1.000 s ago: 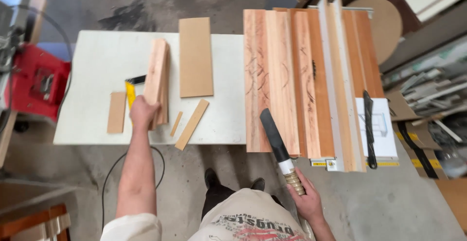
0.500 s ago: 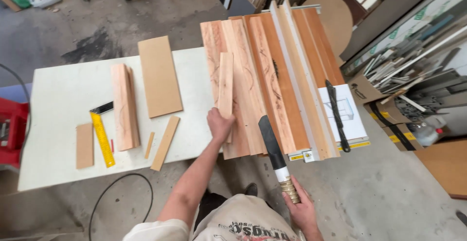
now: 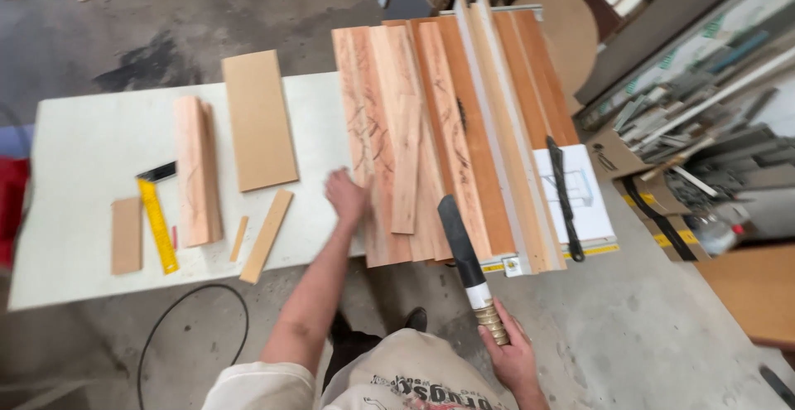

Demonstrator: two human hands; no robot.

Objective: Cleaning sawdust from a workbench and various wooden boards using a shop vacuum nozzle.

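Observation:
My left hand [image 3: 346, 197] hovers open over the white table's right part, just left of a row of long reddish wood boards [image 3: 431, 128]. A shorter narrow board [image 3: 405, 164] lies on top of those boards, a little to the right of the hand and not held. My right hand [image 3: 510, 352] is low by my body and grips the ringed handle of a large dark-bladed knife [image 3: 460, 244], whose blade points up over the near ends of the boards.
The white table [image 3: 74, 161] carries a stack of short boards [image 3: 197, 170], a flat tan panel [image 3: 258, 118], a yellow square ruler [image 3: 156, 224], small wood strips [image 3: 266, 235] and a small block [image 3: 127, 234]. A black tool [image 3: 563, 199] lies on a drawing sheet [image 3: 588, 203]. A cable [image 3: 166, 327] lies on the floor.
My left hand carried a short board from the stack to the long boards, laid it on them, let go and drew back left. The right hand kept the knife.

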